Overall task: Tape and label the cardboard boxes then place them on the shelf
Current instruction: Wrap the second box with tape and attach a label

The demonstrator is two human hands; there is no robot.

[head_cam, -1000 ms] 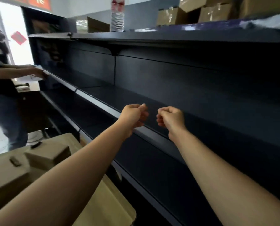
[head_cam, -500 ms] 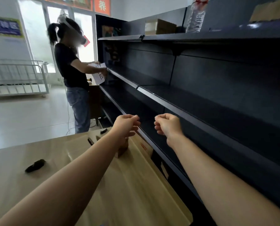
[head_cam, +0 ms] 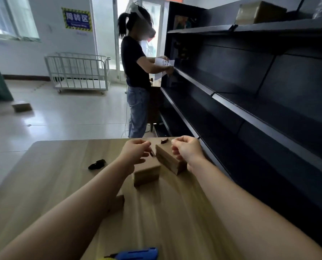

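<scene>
Now our left hand (head_cam: 135,153) and right hand (head_cam: 187,150) hover above the table (head_cam: 62,175), fingers (head_cam: 143,146) curled into fists, gripping nothing we can see. Below them sit the left box (head_cam: 147,173) and right box (head_cam: 170,160), close beside the shelf (head_cam: 250,113), probably staged there for taping; a blue tool (head_cam: 137,253) lies nearer us.

White wall (head_cam: 49,34) with blue sign (head_cam: 77,19); glossy floor (head_cam: 62,117); wire cart (head_cam: 77,72) beside bright doorway (head_cam: 104,25)

Bare forearms (head_cam: 77,199) — bare left grip (head_cam: 135,152), bare right grip (head_cam: 187,150).
</scene>
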